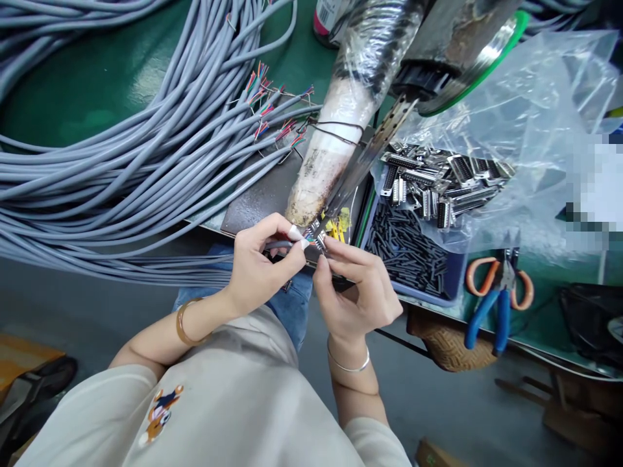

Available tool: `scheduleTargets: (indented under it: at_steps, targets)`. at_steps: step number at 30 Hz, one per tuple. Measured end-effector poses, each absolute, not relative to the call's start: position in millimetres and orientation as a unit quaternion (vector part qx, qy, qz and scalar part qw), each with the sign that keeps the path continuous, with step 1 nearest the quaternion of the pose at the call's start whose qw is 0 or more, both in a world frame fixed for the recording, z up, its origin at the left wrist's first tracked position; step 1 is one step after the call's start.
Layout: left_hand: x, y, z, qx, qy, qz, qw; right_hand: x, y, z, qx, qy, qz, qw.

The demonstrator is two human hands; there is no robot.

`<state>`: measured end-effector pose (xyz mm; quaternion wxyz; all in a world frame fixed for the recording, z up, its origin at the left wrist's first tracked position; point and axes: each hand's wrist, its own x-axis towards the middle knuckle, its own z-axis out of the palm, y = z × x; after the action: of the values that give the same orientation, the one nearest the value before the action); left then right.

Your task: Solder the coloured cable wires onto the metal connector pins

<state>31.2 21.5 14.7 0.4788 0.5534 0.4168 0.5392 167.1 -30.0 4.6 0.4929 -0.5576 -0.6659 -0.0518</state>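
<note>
My left hand is closed in a pinch on the end of a grey cable, with light wraps on its fingertips. Thin coloured wires fan out from that end toward a small metal connector. At the connector's right side, my right hand has thumb and forefinger closed on its edge; the fingers partly hide it. The narrow tip of a soldering iron comes down from above, right by the connector. Just behind the fingertips are yellow pieces.
Many grey cables with stripped ends spread across the left. A wrapped tube slants over the work spot. To the right, a blue tray holds black sleeves and connectors under clear plastic, beside pliers.
</note>
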Motion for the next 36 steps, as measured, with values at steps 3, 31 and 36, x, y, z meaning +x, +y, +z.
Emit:
scheduleTargets:
  at_steps: [3, 31, 36]
  targets:
    - [29, 21, 15, 0.544, 0.437, 0.498, 0.515, 169, -34, 1, -0.548, -0.689, -0.071, 0.469]
    - [-14, 6, 14, 0.661, 0.213, 0.447, 0.565, 163, -41, 15, -0.566, -0.51, 0.33, 0.557]
    - [-9, 3, 4, 0.745, 0.247, 0.435, 0.441, 162, -47, 19, -0.62, -0.553, 0.242, 0.502]
